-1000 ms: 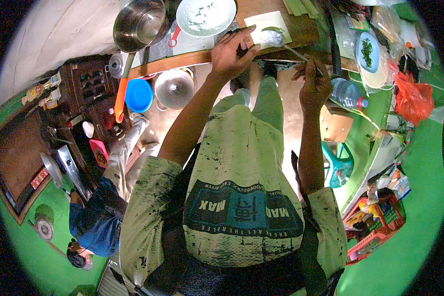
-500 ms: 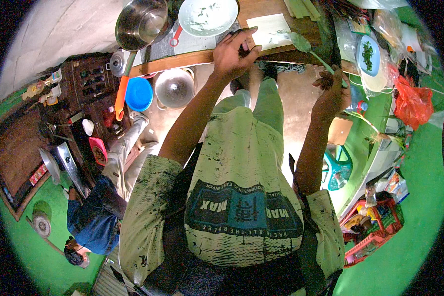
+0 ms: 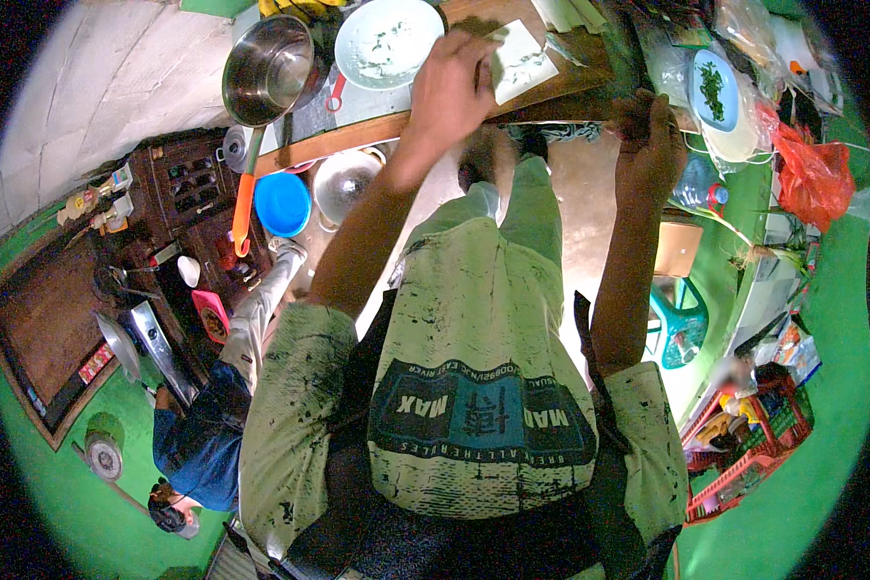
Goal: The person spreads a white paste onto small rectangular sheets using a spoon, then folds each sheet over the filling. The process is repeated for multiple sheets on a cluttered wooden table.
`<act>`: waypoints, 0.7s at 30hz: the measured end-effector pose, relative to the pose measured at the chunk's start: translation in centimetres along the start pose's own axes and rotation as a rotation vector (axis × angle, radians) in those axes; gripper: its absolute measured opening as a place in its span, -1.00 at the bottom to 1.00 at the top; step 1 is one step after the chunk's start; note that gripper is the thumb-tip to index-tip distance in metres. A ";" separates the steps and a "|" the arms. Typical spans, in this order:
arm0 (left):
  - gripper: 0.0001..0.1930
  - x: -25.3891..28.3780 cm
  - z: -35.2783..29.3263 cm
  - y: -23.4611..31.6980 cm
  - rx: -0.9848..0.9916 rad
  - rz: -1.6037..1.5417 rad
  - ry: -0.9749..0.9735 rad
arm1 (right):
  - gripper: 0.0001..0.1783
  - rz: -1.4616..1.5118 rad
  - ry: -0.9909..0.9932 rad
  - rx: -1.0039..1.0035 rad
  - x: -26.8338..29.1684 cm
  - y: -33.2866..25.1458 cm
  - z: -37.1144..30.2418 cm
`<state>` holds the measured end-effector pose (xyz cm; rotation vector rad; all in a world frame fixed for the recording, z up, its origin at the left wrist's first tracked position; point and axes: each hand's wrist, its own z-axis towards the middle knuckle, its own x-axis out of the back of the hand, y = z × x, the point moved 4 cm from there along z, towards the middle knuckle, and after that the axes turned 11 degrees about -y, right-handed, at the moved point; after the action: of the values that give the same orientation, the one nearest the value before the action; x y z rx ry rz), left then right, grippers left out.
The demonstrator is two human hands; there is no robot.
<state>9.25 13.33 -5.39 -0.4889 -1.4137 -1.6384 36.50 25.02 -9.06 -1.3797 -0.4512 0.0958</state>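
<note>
On the worktable lies a small white sheet (image 3: 524,70) bearing a pale smear with dark flecks. My left hand (image 3: 450,89) is beside its left edge, fingers apart and slightly blurred; whether the fingertips touch the sheet I cannot tell. To its left stands a white bowl (image 3: 389,43) with remains of a pale mixture inside. My right hand (image 3: 651,140) hangs by the table's right end, fingers curled in shadow around the spoon's handle. Most of the spoon is lost in the dark; a thin pale streak by the sheet's right edge may be its bowl.
A steel saucepan (image 3: 269,72) with an orange handle (image 3: 244,215) juts over the table's front edge. Below stand a blue basin (image 3: 282,205) and a metal pot (image 3: 348,188). Right are a plate of chopped greens (image 3: 713,92) and a red bag (image 3: 810,184). Another person (image 3: 198,425) sits at left.
The white sheet has turned on the table. My left hand has shifted its fingers along the sheet's left edge. The spoon, plain before, is now barely visible. The whole view has shifted slightly.
</note>
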 end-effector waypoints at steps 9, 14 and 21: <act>-0.63 -5.2 8.6 -4.4 0.402 0.243 -0.472 | -0.63 0.053 -0.003 -0.114 1.6 -2.9 -2.0; -0.59 -5.4 7.4 -5.3 0.284 0.109 -0.395 | -0.57 0.807 0.233 -0.343 1.8 -4.0 -2.2; -0.64 -3.2 0.7 -1.7 0.653 -0.331 -0.064 | -0.55 0.720 0.083 -0.304 1.6 -3.9 -1.6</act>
<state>9.35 15.09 -8.59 0.0768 -2.0415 -1.2945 37.78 23.22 -5.06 -1.7864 0.1269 0.5742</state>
